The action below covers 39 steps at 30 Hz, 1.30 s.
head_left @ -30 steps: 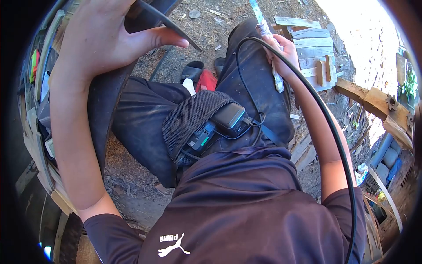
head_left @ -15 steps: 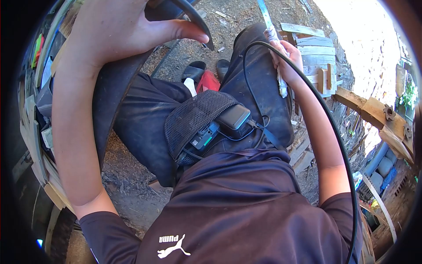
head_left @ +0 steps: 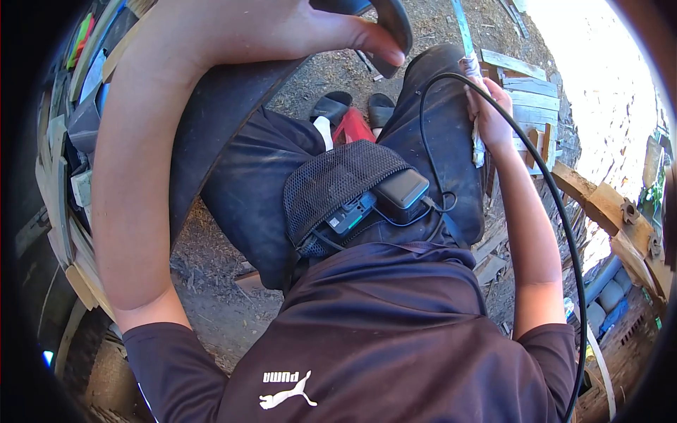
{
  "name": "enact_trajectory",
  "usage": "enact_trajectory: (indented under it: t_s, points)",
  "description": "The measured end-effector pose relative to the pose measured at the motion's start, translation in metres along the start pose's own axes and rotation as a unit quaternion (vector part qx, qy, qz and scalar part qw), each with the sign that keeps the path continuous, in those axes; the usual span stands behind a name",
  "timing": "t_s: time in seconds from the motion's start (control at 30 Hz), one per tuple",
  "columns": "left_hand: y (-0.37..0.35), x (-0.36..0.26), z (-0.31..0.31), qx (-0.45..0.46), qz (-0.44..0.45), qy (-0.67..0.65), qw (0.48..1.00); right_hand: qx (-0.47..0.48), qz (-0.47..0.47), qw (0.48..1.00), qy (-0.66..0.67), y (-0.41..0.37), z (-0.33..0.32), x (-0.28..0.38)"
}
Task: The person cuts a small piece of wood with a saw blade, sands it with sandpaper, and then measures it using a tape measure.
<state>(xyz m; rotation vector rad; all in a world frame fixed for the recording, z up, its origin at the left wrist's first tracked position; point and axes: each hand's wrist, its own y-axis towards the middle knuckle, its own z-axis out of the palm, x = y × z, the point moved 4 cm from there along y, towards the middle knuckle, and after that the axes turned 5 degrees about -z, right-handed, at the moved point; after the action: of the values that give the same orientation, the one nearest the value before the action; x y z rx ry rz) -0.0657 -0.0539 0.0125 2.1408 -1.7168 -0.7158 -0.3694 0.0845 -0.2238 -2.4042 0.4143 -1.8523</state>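
Left hand [head_left: 282, 32]: thumb's on the dark strip [head_left: 396, 32] up top, other fingers hidden, can't tell how tight. Strip's prob bendy but stiff, so grab an edge imo. Right hand [head_left: 493, 116] is closed around the blade [head_left: 462, 27]'s wrapped handle; blade looks light, thin.

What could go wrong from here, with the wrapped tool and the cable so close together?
The black cable passes right by the right hand, so it might snag on the wrapped tool. If that thin metal strip is sharp, a slip could perhaps hurt the nearby right leg. The power bank sticks out of the mesh pouch; a pull on its cord might drag it out.
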Motion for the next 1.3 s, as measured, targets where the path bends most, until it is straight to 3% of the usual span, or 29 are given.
enact_trajectory:
  t_s: [0.37, 0.47, 0.53, 0.63, 0.97, 1.3]
  points:
    - [-0.003, 0.002, 0.002, -0.004, 0.028, 0.023, 0.999, -0.012, 0.022, 1.0, 0.004, -0.004, 0.004, 0.013]
    - [-0.006, 0.002, 0.013, -0.078, 0.024, -0.013, 0.997, -0.012, 0.019, 1.0, 0.006, -0.005, 0.004, 0.013]
    - [-0.008, 0.005, 0.014, -0.081, 0.017, -0.018, 0.996, -0.011, 0.02, 1.0, 0.006, -0.005, 0.003, 0.012]
    - [-0.003, 0.002, 0.001, -0.011, 0.01, 0.016, 1.0, -0.01, 0.018, 1.0, 0.009, -0.004, 0.003, 0.011]
    - [-0.002, 0.003, 0.002, -0.011, 0.044, 0.028, 0.999, -0.011, 0.018, 1.0, 0.002, -0.004, 0.003, 0.013]
    - [-0.003, 0.001, -0.001, 0.016, -0.014, 0.045, 0.999, -0.009, 0.014, 0.999, 0.028, -0.003, 0.0, 0.004]
